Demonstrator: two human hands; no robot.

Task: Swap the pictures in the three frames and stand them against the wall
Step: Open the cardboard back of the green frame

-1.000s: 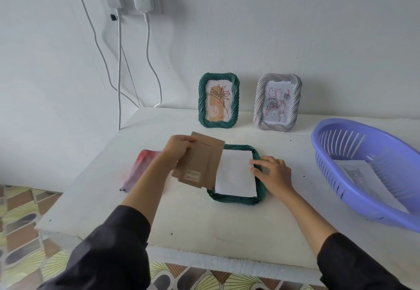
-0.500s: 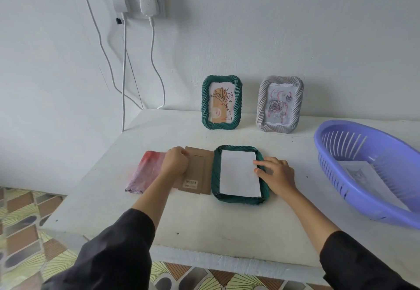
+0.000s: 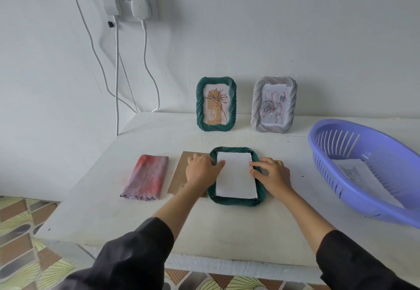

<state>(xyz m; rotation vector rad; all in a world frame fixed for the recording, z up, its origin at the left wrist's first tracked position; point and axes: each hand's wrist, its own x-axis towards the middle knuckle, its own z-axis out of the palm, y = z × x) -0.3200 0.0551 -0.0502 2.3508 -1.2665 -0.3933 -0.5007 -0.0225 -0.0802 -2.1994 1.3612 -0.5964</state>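
Head: green frame (image 3: 236, 201) flat, face-down, long axis toward wall (image 3: 295, 39).

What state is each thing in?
Far green frame: upright against wall, holds flower drawing.
Grey frame: upright too, holds rose drawing.
Near green frame: face down, back off.
White sheet: inside that frame.
Cardboard backing: flat beside it.
Left hand: fingertips on sheet.
Right hand: fingertips on sheet.
Cloth: folded.
Basket: holds printed paper.

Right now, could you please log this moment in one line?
left hand, right hand: touch paper in flat frame; backing: beside it; green frame, grey frame: upright
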